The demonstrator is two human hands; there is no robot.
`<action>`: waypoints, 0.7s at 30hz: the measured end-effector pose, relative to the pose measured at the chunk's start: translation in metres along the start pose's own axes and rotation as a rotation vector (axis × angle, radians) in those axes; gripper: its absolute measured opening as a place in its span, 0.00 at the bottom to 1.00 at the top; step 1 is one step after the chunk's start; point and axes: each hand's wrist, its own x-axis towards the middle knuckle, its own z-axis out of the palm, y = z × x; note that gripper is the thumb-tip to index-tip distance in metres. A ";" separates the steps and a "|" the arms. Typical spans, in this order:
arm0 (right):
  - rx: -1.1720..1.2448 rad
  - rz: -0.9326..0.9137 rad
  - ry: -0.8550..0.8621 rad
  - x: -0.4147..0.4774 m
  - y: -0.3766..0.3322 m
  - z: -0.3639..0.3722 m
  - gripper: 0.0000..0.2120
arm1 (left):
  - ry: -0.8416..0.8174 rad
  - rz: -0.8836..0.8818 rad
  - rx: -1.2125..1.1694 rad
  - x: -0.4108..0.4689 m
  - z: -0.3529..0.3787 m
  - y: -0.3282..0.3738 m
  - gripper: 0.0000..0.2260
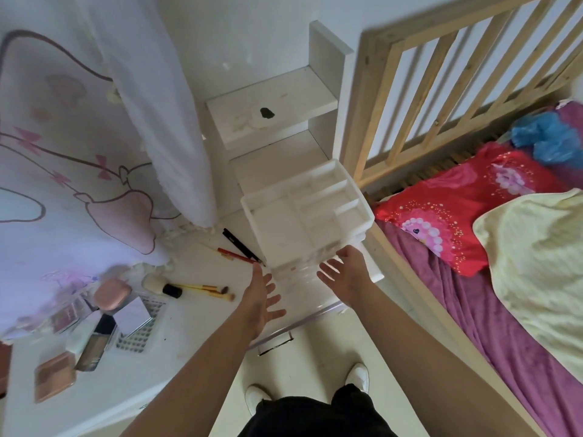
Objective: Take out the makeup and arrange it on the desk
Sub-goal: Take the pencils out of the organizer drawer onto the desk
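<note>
The left hand [263,298] and the right hand [344,275] are hovering close to the near side of the white organizer box [303,216], with all fingers spread open and holding nothing. The box is sitting on the right part of the white desk [195,316]. The makeup is lying on the desk to its left: a black pencil [241,244] and a red pencil [235,254] just beside the box, a fluffy brush [161,287], thin brushes [205,290], a pink compact [112,293], a foundation bottle [96,345] and a blush palette [55,375].

Makeup lies spread flat on the white desk [189,329]. The pencils [239,249] lie just left of the white divided organizer [277,222], with the brushes [202,289] nearer. The pink compact [112,293], foundation bottle [96,345] and palette [55,375] sit near left.
</note>
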 end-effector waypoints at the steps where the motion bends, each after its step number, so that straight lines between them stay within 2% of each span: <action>1: -0.029 -0.005 0.011 0.001 0.003 -0.005 0.04 | -0.003 0.005 0.010 0.002 0.000 0.000 0.35; 5: -0.291 -0.018 0.138 0.014 0.005 -0.032 0.08 | 0.003 -0.008 0.008 0.008 0.004 -0.006 0.37; 7: -0.406 -0.069 0.188 0.026 0.000 -0.045 0.24 | 0.000 0.001 -0.017 0.011 0.007 -0.011 0.37; 10: -0.543 -0.159 0.224 0.041 -0.011 -0.056 0.32 | -0.011 0.001 -0.058 0.013 0.013 -0.018 0.36; 12: -0.599 -0.174 0.202 0.058 -0.020 -0.065 0.33 | -0.001 -0.002 -0.095 0.016 0.015 -0.021 0.36; 16: -0.703 -0.190 0.033 0.069 -0.036 -0.065 0.32 | 0.043 0.022 -0.117 0.019 0.021 -0.024 0.37; 21: -0.782 -0.199 0.008 0.063 -0.044 -0.063 0.33 | 0.137 0.063 -0.093 0.016 0.032 -0.029 0.37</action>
